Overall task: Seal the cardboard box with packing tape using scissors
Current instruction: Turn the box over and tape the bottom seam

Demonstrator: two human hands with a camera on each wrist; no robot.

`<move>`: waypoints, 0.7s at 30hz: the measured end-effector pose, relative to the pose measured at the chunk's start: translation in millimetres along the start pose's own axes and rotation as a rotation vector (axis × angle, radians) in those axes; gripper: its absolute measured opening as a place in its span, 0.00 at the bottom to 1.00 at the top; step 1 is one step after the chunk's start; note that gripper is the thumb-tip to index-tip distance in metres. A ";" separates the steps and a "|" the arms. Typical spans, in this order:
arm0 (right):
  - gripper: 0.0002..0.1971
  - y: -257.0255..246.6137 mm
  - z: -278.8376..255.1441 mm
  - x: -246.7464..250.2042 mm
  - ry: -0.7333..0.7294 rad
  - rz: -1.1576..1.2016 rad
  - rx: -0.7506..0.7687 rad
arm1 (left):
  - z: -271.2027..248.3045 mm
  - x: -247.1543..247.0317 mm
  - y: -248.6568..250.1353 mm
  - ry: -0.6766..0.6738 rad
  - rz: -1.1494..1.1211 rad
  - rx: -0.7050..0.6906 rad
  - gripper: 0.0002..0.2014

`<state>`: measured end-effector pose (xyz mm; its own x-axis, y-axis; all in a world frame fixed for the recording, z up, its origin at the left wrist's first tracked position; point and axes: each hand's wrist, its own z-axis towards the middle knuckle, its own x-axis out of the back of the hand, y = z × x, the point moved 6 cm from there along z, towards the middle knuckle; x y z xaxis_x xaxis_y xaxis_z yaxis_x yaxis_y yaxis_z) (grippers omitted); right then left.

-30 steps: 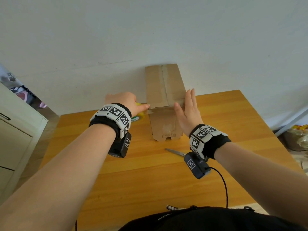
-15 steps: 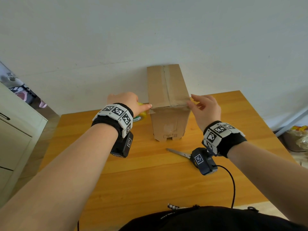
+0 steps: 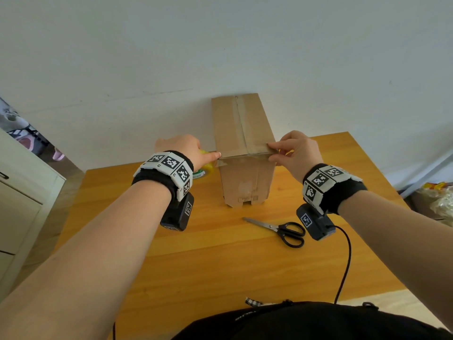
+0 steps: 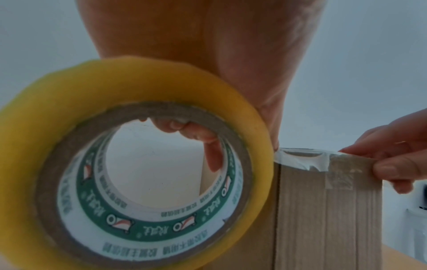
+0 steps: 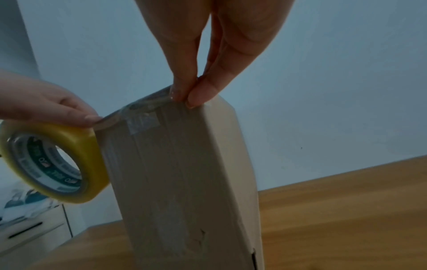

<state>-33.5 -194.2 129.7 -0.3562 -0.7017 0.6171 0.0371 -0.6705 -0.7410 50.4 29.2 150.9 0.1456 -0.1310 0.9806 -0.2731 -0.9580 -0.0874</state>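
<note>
Right hand [image 3: 295, 153] now pinches tape on box [image 3: 245, 153]; left hand [image 3: 181, 149] grips roll [image 4: 129, 164]; scissors [image 3: 279, 229] lie near.

The right hand [image 3: 295, 153] is off the front face of the cardboard box [image 3: 245, 168] now: a second ago it lay flat there, fingers straight, and it has swung out to the box's right top corner. Its thumb and fingertips [image 5: 182, 91] now pinch the strip of tape [image 4: 323, 160] at that corner. With the wrist clear, the scissors [image 3: 282, 230] show whole, black handles and all.
</note>
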 end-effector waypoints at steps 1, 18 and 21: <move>0.15 -0.3 -0.3 0.9 0.011 -0.012 0.006 | 0.3 0.0 -0.3 0.006 0.011 0.001 0.28; 0.10 -51.5 3.5 -39.3 -0.052 -0.285 0.230 | 7.2 -7.4 -6.4 0.008 -0.068 0.029 0.30; 0.09 -53.0 3.3 -41.4 -0.080 -0.285 0.246 | 6.2 -7.0 -6.4 0.006 -0.076 0.026 0.31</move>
<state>-17.7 -130.4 144.4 -0.3112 -0.4885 0.8152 0.1729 -0.8726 -0.4568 57.0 34.6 143.5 0.1596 -0.0562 0.9856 -0.2371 -0.9713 -0.0170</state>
